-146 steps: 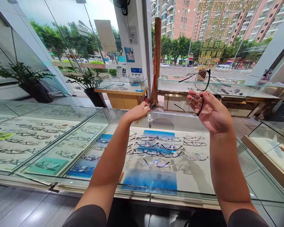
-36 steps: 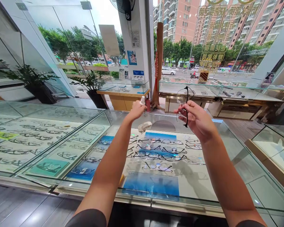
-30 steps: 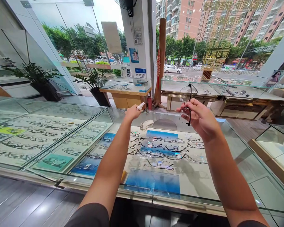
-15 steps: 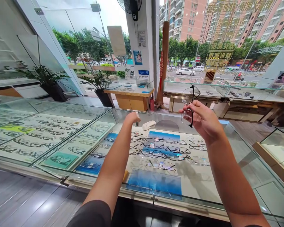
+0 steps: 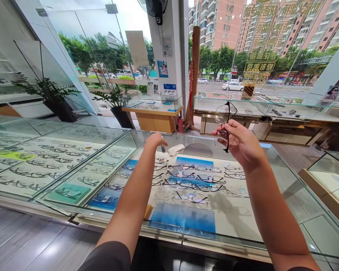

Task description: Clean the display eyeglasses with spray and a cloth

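Observation:
At the right, my right hand (image 5: 240, 139) is closed on a pair of eyeglasses (image 5: 228, 128). Thumb and fingers pinch the dark-rimmed frame near its middle, and the frame stands on end with one lens above the other. My left hand (image 5: 155, 140) reaches out over the far side of the glass display case (image 5: 183, 237). A finger points right, just above a small bottle (image 5: 163, 149); the other fingers are hidden, so I cannot tell whether they grip it. Beside the bottle lies a whitish cloth-like item (image 5: 176, 150).
Several eyeglass frames (image 5: 209, 178) are laid in rows on blue and white sheets in the case below my hands. A further case (image 5: 70, 150) of frames adjoins at left. Beyond stand potted plants (image 5: 56, 96), a wooden cabinet (image 5: 152, 120) and a red fire extinguisher (image 5: 180, 125).
The small bottle by my left hand sits lower, and its white top no longer shows. A left finger now stretches right. My right hand keeps hold of the eyeglasses; the view has shifted slightly.

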### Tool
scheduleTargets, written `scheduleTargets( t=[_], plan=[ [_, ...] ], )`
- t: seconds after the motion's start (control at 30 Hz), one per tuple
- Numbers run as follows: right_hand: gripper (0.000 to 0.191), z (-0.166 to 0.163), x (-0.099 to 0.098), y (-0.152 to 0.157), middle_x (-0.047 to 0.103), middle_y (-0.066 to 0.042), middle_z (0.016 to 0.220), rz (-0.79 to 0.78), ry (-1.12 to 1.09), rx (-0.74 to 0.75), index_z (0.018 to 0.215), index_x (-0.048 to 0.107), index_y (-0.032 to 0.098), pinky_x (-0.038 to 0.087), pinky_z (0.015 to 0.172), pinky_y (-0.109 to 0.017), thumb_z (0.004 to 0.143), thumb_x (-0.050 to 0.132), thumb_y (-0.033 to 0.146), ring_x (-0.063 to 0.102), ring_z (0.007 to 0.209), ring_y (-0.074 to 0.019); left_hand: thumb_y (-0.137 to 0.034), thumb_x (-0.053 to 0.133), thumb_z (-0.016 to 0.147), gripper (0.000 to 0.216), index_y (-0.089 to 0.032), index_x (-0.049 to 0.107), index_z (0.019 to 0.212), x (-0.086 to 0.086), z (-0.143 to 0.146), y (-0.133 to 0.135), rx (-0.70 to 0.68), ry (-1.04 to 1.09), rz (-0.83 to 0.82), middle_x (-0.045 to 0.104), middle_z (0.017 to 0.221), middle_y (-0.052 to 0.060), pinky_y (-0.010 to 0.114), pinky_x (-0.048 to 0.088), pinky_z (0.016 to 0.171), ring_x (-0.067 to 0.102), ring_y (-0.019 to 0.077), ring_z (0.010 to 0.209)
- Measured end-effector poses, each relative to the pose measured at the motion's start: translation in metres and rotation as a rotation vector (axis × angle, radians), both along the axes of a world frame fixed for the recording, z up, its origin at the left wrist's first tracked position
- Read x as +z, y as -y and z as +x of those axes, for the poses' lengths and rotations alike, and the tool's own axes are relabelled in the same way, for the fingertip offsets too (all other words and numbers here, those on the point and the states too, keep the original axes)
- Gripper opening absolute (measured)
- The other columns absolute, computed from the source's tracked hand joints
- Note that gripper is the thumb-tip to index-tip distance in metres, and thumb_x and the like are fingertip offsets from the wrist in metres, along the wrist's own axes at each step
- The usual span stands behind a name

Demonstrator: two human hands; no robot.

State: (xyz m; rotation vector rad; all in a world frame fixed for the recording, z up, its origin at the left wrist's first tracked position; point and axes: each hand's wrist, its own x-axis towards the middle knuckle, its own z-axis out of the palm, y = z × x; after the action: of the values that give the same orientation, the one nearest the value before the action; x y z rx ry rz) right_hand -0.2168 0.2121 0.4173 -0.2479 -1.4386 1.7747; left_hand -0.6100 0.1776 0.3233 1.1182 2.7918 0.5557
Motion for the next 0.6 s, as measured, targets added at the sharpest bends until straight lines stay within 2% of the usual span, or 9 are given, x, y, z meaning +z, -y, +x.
scheduleTargets(
  t=[0.07,0.13,0.2,0.3,0.37,0.47,0.53,0.6],
  plan=[
    [0.030,0.000,0.001,0.000,0.071,0.000,0.099,0.014,0.006,-0.009,0.084,0.062,0.026,0.052,0.077,-0.033,0.086,0.087,0.041,0.073,0.101,-0.0214,-0.049,0.097,0.066,0.090,-0.013,0.058,0.138,0.007,0.013,-0.003,0.079,-0.100,0.036,0.054,0.152,0.032,0.057,0.043,0.114,0.051,0.0482,0.143],
    [0.030,0.000,0.001,0.001,0.071,-0.001,0.100,0.032,0.018,-0.021,0.085,0.061,0.027,0.053,0.078,-0.034,0.086,0.086,0.043,0.072,0.103,-0.0225,-0.048,0.090,0.077,0.085,-0.014,0.054,0.146,0.011,0.031,-0.011,0.052,-0.211,0.079,0.048,0.159,0.031,0.058,0.037,0.120,0.044,0.0476,0.150],
    [0.029,0.000,0.001,0.001,0.071,-0.001,0.100,0.037,0.024,-0.024,0.085,0.061,0.027,0.053,0.078,-0.034,0.087,0.085,0.043,0.072,0.103,-0.0228,-0.042,0.082,0.087,0.062,-0.017,0.062,0.140,0.008,0.050,-0.022,-0.082,-0.222,0.054,0.057,0.152,0.026,0.054,0.039,0.119,0.052,0.0437,0.145],
    [0.029,0.001,0.001,0.001,0.071,-0.001,0.099,0.031,0.019,-0.024,0.085,0.060,0.027,0.053,0.077,-0.033,0.086,0.085,0.042,0.073,0.102,-0.0225,-0.033,0.082,0.087,0.031,-0.019,0.077,0.115,-0.011,0.075,-0.040,-0.213,-0.113,-0.050,0.074,0.130,0.020,0.045,0.049,0.109,0.067,0.0377,0.127],
    [0.030,0.001,0.002,0.002,0.071,-0.001,0.099,0.037,0.020,-0.035,0.085,0.059,0.027,0.053,0.076,-0.033,0.086,0.085,0.042,0.072,0.103,-0.0232,-0.033,0.082,0.090,0.029,-0.017,0.078,0.114,-0.027,0.085,-0.049,-0.224,-0.054,-0.108,0.075,0.127,0.019,0.045,0.053,0.106,0.070,0.0348,0.124],
    [0.030,0.003,0.003,0.002,0.071,-0.002,0.099,0.044,0.025,-0.043,0.086,0.059,0.027,0.054,0.077,-0.034,0.086,0.084,0.044,0.072,0.104,-0.0241,-0.040,0.074,0.100,0.037,-0.015,0.071,0.127,-0.046,0.090,-0.055,-0.186,0.014,-0.158,0.071,0.133,0.014,0.050,0.057,0.107,0.069,0.0282,0.123],
    [0.028,0.003,0.004,0.003,0.071,-0.002,0.100,0.040,0.025,-0.038,0.086,0.060,0.027,0.054,0.078,-0.035,0.086,0.084,0.043,0.072,0.103,-0.0239,-0.041,0.072,0.102,0.038,-0.016,0.069,0.131,-0.049,0.089,-0.055,-0.156,0.053,-0.145,0.069,0.136,0.012,0.052,0.058,0.107,0.068,0.0270,0.124],
    [0.026,0.003,0.004,0.003,0.072,-0.002,0.101,0.033,0.021,-0.033,0.086,0.061,0.027,0.055,0.078,-0.035,0.087,0.083,0.041,0.072,0.103,-0.0237,-0.036,0.075,0.099,0.033,-0.014,0.071,0.123,-0.042,0.086,-0.053,-0.145,0.093,-0.087,0.071,0.133,0.015,0.054,0.055,0.109,0.067,0.0306,0.126]
  ],
)
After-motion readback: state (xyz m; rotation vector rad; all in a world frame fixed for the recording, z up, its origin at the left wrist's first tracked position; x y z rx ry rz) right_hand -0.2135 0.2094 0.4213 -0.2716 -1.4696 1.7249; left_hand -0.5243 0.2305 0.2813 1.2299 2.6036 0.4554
